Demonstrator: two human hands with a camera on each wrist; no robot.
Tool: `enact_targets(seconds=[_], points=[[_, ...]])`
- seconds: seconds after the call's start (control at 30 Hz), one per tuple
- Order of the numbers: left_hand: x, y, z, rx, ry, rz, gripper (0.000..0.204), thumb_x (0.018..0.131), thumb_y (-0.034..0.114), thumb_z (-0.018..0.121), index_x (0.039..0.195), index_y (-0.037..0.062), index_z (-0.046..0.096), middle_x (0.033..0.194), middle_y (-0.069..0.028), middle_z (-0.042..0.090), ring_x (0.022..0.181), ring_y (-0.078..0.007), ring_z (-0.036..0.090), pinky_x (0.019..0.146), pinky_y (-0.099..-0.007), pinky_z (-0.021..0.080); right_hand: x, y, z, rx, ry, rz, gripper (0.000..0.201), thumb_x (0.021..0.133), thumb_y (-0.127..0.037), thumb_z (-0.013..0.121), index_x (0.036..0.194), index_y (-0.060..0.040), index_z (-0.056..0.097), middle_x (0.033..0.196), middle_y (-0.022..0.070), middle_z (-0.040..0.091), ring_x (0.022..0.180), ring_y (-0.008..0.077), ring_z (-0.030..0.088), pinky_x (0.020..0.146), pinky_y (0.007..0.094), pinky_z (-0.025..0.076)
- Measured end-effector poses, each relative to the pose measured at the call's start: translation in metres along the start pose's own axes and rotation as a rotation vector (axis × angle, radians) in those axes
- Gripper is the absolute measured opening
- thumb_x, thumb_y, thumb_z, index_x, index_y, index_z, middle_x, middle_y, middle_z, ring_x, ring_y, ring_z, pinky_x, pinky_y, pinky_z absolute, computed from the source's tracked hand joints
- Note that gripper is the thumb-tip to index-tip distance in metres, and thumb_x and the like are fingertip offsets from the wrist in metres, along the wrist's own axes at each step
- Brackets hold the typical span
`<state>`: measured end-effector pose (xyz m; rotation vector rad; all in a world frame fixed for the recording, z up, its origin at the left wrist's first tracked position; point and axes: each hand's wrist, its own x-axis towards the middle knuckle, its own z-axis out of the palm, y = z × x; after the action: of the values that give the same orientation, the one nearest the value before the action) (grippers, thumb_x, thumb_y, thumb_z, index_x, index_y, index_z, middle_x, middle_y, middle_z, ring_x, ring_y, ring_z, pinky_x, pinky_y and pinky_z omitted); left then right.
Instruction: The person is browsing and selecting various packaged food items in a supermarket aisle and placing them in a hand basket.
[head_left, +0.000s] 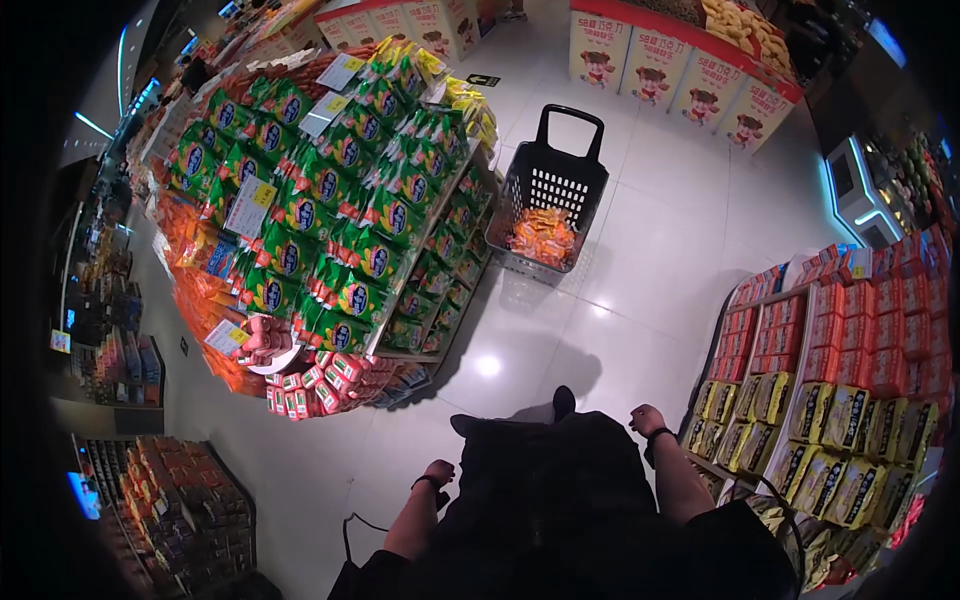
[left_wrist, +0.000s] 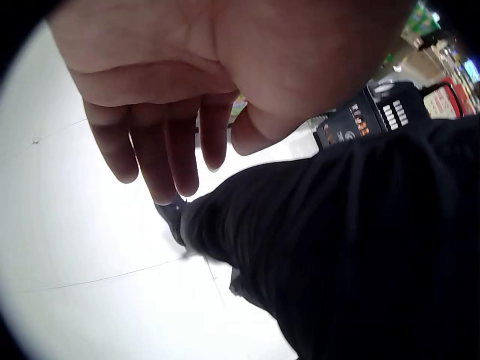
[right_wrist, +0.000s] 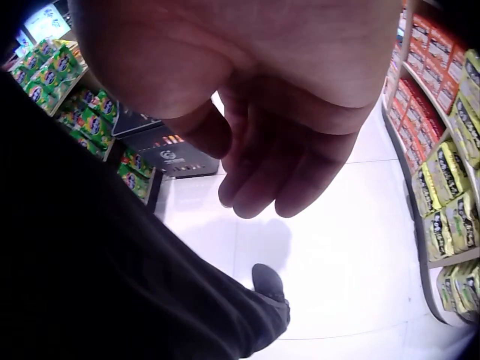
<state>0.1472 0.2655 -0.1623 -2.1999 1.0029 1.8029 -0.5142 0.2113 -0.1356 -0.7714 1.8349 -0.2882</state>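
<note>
My left hand (head_left: 438, 472) hangs beside the left leg, holding nothing; in the left wrist view its fingers (left_wrist: 169, 154) hang down loosely. On the other side my right hand (head_left: 648, 419) also holds nothing, its fingers (right_wrist: 262, 180) loosely curled in the right wrist view. Ahead on the floor stands a black shopping basket (head_left: 512, 190) with its handle (head_left: 570, 110) raised. Orange-wrapped packets (head_left: 543, 237) lie inside it. Both hands are well apart from the basket.
Left of the basket rises a display of green snack bags (head_left: 330, 185), with pink packages (head_left: 320, 385) at its near corner. Shelves of red boxes (head_left: 850, 330) and yellow packs (head_left: 825, 480) line the right. Printed bins (head_left: 690, 90) stand beyond, across the tiled floor (head_left: 660, 230).
</note>
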Motion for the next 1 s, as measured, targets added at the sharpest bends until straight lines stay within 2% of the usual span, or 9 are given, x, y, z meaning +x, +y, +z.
enact_targets(seconds=[0.17,0.37,0.47,0.63,0.67,0.73,0.9,0.97,1.0], points=[[0.0,0.096,0.029,0.251,0.141,0.139,0.044,0.1,0.037,0.067,0.129,0.0044,0.073,0.122,-0.0209,0.077,0.119,-0.0341,0.072,0.103,-0.0457,0.056,-0.016,0.083,-0.064,0.105,0.096,0.231,0.026,0.104,-0.014,0.055,0.12,0.0001,0.068,0.093,0.0155,0.08,0.074,0.0232,0.077,0.063,0.0378,0.061],[0.005,0.239,0.023,0.121,0.135,0.337,0.029,0.103,0.022,0.059,0.12,0.0023,0.07,0.105,-0.0157,0.078,0.096,-0.0259,0.076,0.087,-0.0397,0.059,-0.018,0.152,-0.06,0.236,0.126,0.367,0.022,0.102,-0.011,0.057,0.119,-0.0025,0.069,0.092,0.0154,0.08,0.07,0.0234,0.076,0.058,0.0387,0.06],[0.029,0.28,0.015,0.202,0.128,0.468,0.031,0.103,0.023,0.06,0.122,0.002,0.07,0.103,-0.0157,0.079,0.095,-0.0269,0.076,0.089,-0.0412,0.059,-0.024,0.13,-0.044,0.235,0.102,0.379,0.024,0.1,-0.011,0.059,0.118,-0.0017,0.073,0.094,0.0163,0.08,0.073,0.0244,0.077,0.063,0.0394,0.062],[0.076,0.327,0.014,0.301,0.097,0.406,0.033,0.1,0.027,0.063,0.12,0.0031,0.071,0.108,-0.0177,0.079,0.102,-0.0322,0.076,0.094,-0.0434,0.059,0.022,0.116,-0.012,-0.067,-0.006,0.13,0.036,0.095,-0.029,0.067,0.115,0.0002,0.077,0.111,0.0238,0.079,0.107,0.0356,0.076,0.095,0.0448,0.058],[0.086,0.334,0.014,0.319,0.079,0.393,0.034,0.099,0.029,0.064,0.12,0.0035,0.072,0.11,-0.0184,0.079,0.105,-0.0337,0.075,0.096,-0.0443,0.058,0.017,0.096,-0.016,0.252,-0.038,0.104,0.04,0.1,-0.034,0.063,0.116,0.0001,0.076,0.115,0.0248,0.078,0.111,0.0354,0.074,0.099,0.0465,0.056],[0.103,0.349,0.018,0.359,0.066,0.339,0.036,0.099,0.031,0.063,0.119,0.0037,0.072,0.113,-0.0198,0.078,0.109,-0.0359,0.074,0.099,-0.0455,0.058,0.087,0.177,0.014,0.218,-0.037,-0.15,0.041,0.102,-0.035,0.058,0.115,-0.0002,0.077,0.117,0.0252,0.077,0.113,0.0354,0.073,0.101,0.0474,0.054],[0.154,0.399,0.017,0.409,-0.008,0.2,0.037,0.099,0.031,0.059,0.119,0.0036,0.072,0.124,-0.0236,0.075,0.12,-0.0395,0.07,0.106,-0.0474,0.055,0.069,-0.015,-0.118,-0.204,-0.01,0.152,0.038,0.098,-0.029,0.063,0.117,0.0002,0.076,0.114,0.0222,0.079,0.111,0.0342,0.074,0.098,0.0465,0.057],[0.166,0.438,0.009,0.382,-0.018,0.209,0.037,0.099,0.032,0.059,0.12,0.0041,0.071,0.125,-0.0241,0.074,0.122,-0.0394,0.069,0.106,-0.0479,0.055,0.091,-0.042,-0.159,-0.336,0.049,0.101,0.032,0.098,-0.023,0.065,0.117,-0.0004,0.077,0.108,0.0202,0.08,0.1,0.0313,0.078,0.089,0.0441,0.061],[0.177,0.459,0.005,0.354,-0.001,0.227,0.036,0.1,0.032,0.059,0.12,0.0043,0.071,0.124,-0.0244,0.074,0.122,-0.0395,0.069,0.106,-0.0479,0.055,0.106,-0.065,-0.18,-0.098,0.045,0.255,0.029,0.099,-0.017,0.06,0.117,0.0007,0.074,0.102,0.0206,0.08,0.088,0.0284,0.08,0.079,0.0412,0.063]])
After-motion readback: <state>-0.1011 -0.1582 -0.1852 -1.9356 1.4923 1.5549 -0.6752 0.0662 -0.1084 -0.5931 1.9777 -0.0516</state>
